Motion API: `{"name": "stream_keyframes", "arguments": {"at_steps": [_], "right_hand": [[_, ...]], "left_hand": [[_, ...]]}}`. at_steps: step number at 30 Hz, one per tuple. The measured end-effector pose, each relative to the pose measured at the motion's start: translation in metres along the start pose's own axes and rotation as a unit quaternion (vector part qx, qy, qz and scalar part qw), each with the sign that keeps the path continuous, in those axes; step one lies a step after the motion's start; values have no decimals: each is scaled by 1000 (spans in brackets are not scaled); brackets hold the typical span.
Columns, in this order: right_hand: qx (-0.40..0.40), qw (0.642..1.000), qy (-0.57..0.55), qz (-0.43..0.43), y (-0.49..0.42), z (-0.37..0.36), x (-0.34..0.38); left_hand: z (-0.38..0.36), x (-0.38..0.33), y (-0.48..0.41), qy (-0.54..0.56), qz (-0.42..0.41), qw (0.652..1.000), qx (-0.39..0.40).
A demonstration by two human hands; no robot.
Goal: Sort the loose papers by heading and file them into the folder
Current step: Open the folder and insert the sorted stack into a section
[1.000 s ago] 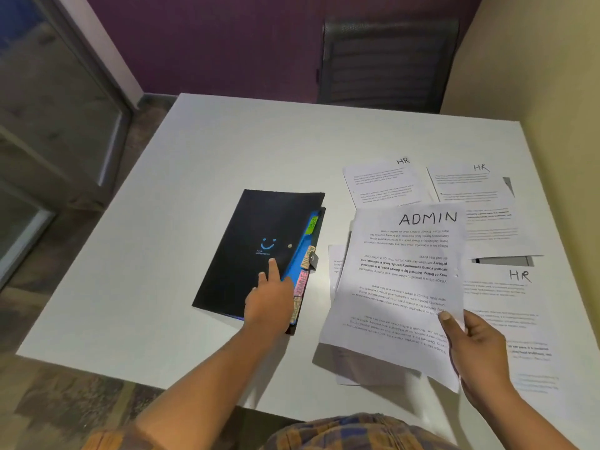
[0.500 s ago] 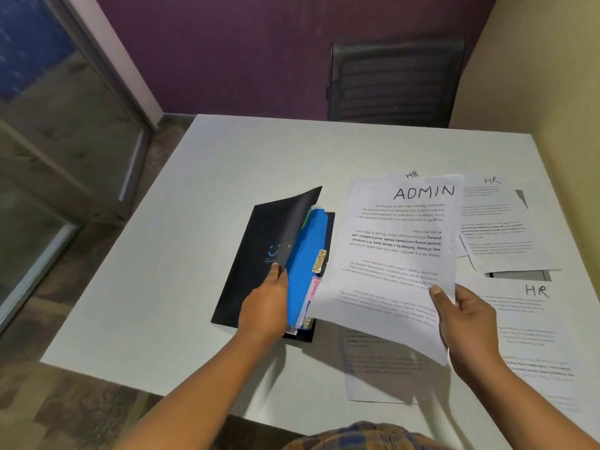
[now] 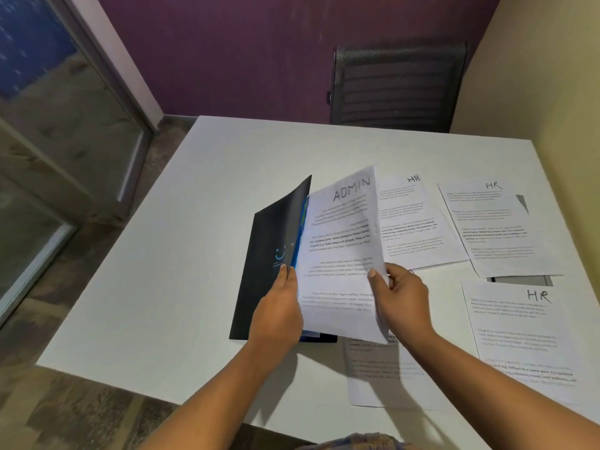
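Observation:
A black folder (image 3: 266,264) with a blue smiley lies on the white table (image 3: 162,271). My left hand (image 3: 279,315) grips the edge of its front cover and holds it lifted; blue dividers show inside. My right hand (image 3: 397,295) pinches the right edge of a sheet headed ADMIN (image 3: 337,254), which lies tilted across the folder's open mouth. Three sheets headed HR lie to the right: one (image 3: 412,222) beside the folder, one (image 3: 496,228) farther right, one (image 3: 522,339) at the near right. Another printed sheet (image 3: 376,378) lies under my right wrist.
A black mesh chair (image 3: 396,89) stands at the table's far edge. A yellow wall runs along the right, a purple wall behind. A glass partition (image 3: 48,125) stands on the left. A dark flat object (image 3: 519,280) peeks out from under the right-hand sheets.
My left hand went from pressing on the shut folder to lifting its cover. My right hand carried the ADMIN sheet left, from above the loose papers into the folder's opening.

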State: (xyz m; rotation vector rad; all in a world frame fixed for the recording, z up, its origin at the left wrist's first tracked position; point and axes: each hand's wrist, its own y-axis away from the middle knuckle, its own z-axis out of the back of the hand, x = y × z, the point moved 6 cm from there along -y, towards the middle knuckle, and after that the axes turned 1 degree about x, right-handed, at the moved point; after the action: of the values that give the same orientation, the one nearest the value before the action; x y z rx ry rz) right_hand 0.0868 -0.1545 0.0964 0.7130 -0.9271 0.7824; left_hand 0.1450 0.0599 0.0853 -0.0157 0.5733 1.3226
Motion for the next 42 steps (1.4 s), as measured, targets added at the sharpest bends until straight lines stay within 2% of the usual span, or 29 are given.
{"name": "stream_keyframes", "arguments": {"at_steps": [6, 14, 20, 24, 30, 33, 36, 42], "right_hand": [[64, 996, 55, -4, -9, -32, 7], [123, 978, 169, -28, -24, -86, 5], [140, 949, 281, -37, -41, -108, 11], [185, 922, 335, -64, -44, -123, 3], [181, 930, 306, -92, -38, -127, -7], [167, 945, 269, -78, -37, -119, -8], [134, 960, 233, -83, -36, -100, -12], [107, 974, 171, -108, -21, -49, -43]], "left_hand": [[-1, 1, 2, -7, 9, 1000, -6], [0, -12, 7, 35, 9, 999, -33], [-4, -17, 11, 59, 19, 998, -23], [-4, -19, 11, 79, 28, 996, -43], [-5, -20, 14, 86, -10, 994, -59], [-17, -14, 7, 95, 31, 995, -17], [-25, -20, 7, 46, 19, 999, 20], [-40, -25, -5, -6, 7, 1000, 29]]}}
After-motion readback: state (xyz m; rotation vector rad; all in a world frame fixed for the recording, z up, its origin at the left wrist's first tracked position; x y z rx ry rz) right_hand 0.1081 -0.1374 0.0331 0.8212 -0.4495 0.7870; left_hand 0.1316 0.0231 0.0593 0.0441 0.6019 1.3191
